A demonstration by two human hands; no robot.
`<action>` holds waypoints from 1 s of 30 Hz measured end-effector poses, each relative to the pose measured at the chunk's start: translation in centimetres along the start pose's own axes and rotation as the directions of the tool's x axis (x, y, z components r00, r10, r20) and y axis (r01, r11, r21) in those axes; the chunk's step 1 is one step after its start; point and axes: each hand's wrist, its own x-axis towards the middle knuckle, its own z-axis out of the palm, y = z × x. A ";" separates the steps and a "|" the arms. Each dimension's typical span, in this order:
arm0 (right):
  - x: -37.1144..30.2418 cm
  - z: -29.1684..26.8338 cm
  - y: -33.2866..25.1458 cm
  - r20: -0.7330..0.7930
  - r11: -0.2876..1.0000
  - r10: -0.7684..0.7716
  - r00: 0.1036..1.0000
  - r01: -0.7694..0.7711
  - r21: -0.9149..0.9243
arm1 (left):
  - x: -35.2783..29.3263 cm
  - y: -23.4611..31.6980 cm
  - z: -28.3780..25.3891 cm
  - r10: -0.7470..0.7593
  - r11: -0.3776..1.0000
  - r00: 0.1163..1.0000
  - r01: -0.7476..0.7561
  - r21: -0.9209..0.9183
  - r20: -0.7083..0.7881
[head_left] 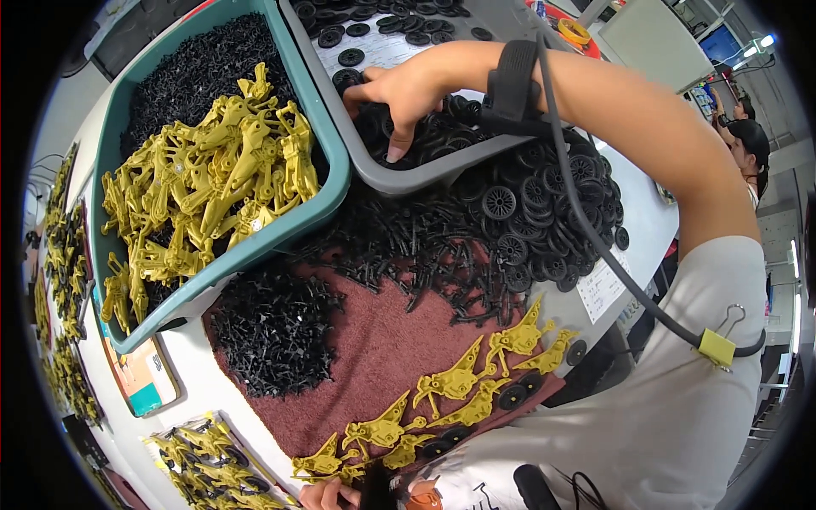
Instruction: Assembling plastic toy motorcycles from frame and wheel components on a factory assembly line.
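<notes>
My right hand [404, 95] reaches into a grey bin [408, 180] at the far middle. Its thumb and fingers are apart among black toy wheels [438, 146], and some fingertips are hidden. At the lower edge my left hand [330, 495] shows only its curled fingers, beside the front corner of a dark red cloth [374, 331]. What these fingers hold, if anything, is hidden. Yellow plastic motorbike-shaped body parts [455, 380] lie in a row along the cloth's near edge. Several black wheels [513, 396] lie beside them.
A teal bin [338, 174] holds yellow parts over small black pieces. On the cloth are a heap of small black pieces [276, 331], black rod-like parts [425, 255] and piled wheels [544, 204]. Bagged yellow parts [212, 459] lie lower left. A cable [586, 221] crosses by my right arm.
</notes>
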 end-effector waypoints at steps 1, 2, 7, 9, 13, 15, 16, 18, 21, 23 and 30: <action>-0.1 0.0 0.4 0.091 0.998 -0.013 0.996 0.007 0.068 | 0.1 -0.1 0.0 -0.008 1.000 1.000 0.008 -0.009 0.025; 0.2 0.0 0.5 0.184 0.990 -0.044 0.982 0.019 0.137 | 0.1 -0.1 0.0 -0.012 1.000 1.000 0.012 -0.001 0.024; -0.9 0.5 -0.4 0.202 0.960 -0.163 0.966 0.108 0.259 | 0.2 -0.1 -0.4 -0.006 1.000 0.999 0.006 0.021 0.032; -1.5 -0.1 -0.6 0.262 0.972 -0.133 0.956 0.073 0.224 | 0.3 -0.2 -0.3 0.004 1.000 0.999 -0.005 0.018 0.034; -1.3 0.1 2.3 0.280 0.952 -0.211 0.937 0.132 0.276 | 0.3 -0.2 -0.2 0.024 1.000 0.999 -0.025 0.012 0.034; -2.5 -0.4 2.9 0.208 0.935 -0.232 0.950 0.158 0.317 | 0.1 -0.2 -0.2 0.017 1.000 1.000 -0.017 0.008 0.026; -3.5 -0.8 3.1 0.133 0.916 -0.246 0.960 0.185 0.355 | 0.1 -0.2 -0.1 0.012 1.000 1.000 -0.012 0.000 0.017; -6.0 -1.5 3.4 0.063 0.895 -0.200 0.978 0.156 0.417 | 0.2 0.0 -0.2 0.002 1.000 0.999 -0.002 -0.006 0.033; -9.8 -2.3 4.7 -0.263 0.788 -0.217 0.940 0.327 0.521 | 0.6 0.6 0.0 -0.020 1.000 1.000 0.020 0.000 0.022; -13.2 -2.3 6.7 -0.245 0.847 -0.178 0.953 0.275 0.454 | 0.5 0.4 -0.2 0.026 1.000 0.999 -0.026 -0.002 0.027; -19.6 6.4 10.8 -0.450 0.874 -0.033 0.892 0.244 0.419 | 0.2 0.8 -0.1 -0.034 0.999 0.999 0.035 -0.029 0.038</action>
